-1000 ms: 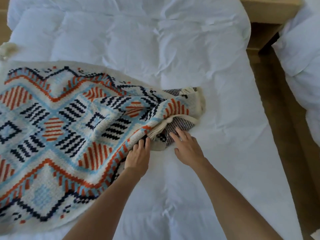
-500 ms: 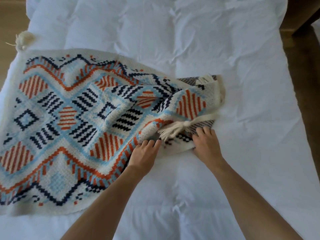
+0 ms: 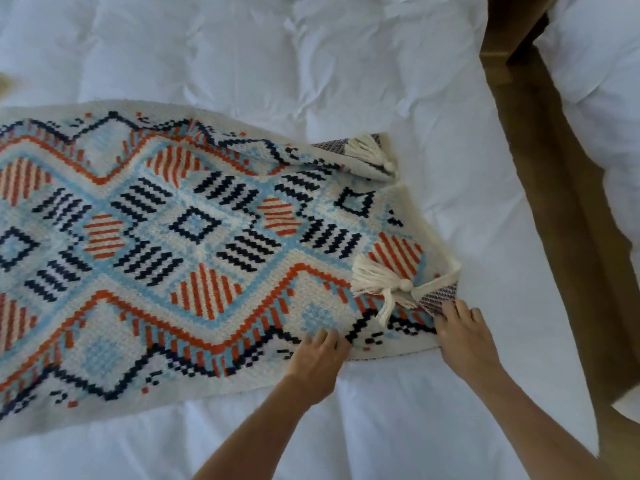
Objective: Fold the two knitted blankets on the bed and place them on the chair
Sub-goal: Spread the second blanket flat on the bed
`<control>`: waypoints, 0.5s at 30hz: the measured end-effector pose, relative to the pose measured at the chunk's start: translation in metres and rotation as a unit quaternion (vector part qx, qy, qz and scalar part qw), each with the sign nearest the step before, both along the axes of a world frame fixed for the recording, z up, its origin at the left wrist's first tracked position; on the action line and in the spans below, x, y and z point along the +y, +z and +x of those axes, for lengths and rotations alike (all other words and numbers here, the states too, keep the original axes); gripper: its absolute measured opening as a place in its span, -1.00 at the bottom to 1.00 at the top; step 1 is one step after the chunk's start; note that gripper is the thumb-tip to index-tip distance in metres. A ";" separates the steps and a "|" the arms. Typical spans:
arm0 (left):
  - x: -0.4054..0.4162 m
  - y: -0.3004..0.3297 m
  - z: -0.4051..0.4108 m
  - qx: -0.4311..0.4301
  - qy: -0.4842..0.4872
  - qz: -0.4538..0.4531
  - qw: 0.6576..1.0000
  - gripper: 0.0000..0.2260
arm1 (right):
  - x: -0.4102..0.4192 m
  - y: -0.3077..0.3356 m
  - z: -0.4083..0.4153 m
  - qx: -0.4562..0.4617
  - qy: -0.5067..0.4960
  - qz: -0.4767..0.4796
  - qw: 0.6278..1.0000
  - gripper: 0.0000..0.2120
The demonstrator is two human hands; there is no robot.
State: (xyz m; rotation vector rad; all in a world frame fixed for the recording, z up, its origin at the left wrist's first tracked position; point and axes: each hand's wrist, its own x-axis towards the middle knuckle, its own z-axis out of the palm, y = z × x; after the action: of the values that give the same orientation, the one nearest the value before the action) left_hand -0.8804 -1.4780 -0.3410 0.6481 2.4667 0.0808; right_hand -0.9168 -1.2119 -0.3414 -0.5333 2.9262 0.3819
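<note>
Since half a second ago, the bunched right end of the blanket [image 3: 194,244] is lying spread out much flatter, and both hands are sitting lower on its near edge.

It is stretching across the white bed [image 3: 346,71] from the nine o'clock side toward three o'clock, patterned face up, with a small corner folded over at about four o'clock showing the grey underside. One cream tassel [image 3: 381,284] is lying on that folded corner; a second tassel [image 3: 369,150] is resting at the far right corner, near one o'clock.

At five o'clock the left hand [image 3: 317,362] is pressing flat on the near edge, fingers loosely spread, gripping nothing that I can make out. Just beside it, toward four o'clock, the right hand [image 3: 462,336] is touching the folded corner with its fingertips [image 3: 450,308]; whether it is pinching the fabric I cannot tell.

Beyond the bed's right edge, a strip of brown floor [image 3: 568,237] is running between it and more white bedding [image 3: 602,81] at two o'clock.
</note>
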 end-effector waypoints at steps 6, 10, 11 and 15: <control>-0.031 -0.007 0.025 0.012 0.048 -0.064 0.997 -0.48 | -0.052 -0.015 0.022 -0.032 0.195 -0.031 0.980 -0.64; -0.048 -0.008 0.033 0.009 0.073 -0.114 0.991 -0.46 | -0.042 -0.015 0.008 -0.036 0.044 0.070 0.996 -0.51; -0.050 -0.008 0.034 0.004 0.070 -0.121 0.990 -0.45 | -0.034 -0.012 0.006 -0.049 -0.006 0.109 0.993 -0.44; -0.049 -0.009 0.037 0.004 0.069 -0.121 0.990 -0.46 | -0.008 0.010 0.014 -0.142 -0.184 0.218 0.948 -0.36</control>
State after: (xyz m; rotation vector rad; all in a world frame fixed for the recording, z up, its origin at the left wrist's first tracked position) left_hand -0.8433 -1.5274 -0.3498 0.3753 2.4743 -0.1649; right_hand -0.9028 -1.2201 -0.3318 0.0239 2.4740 0.7942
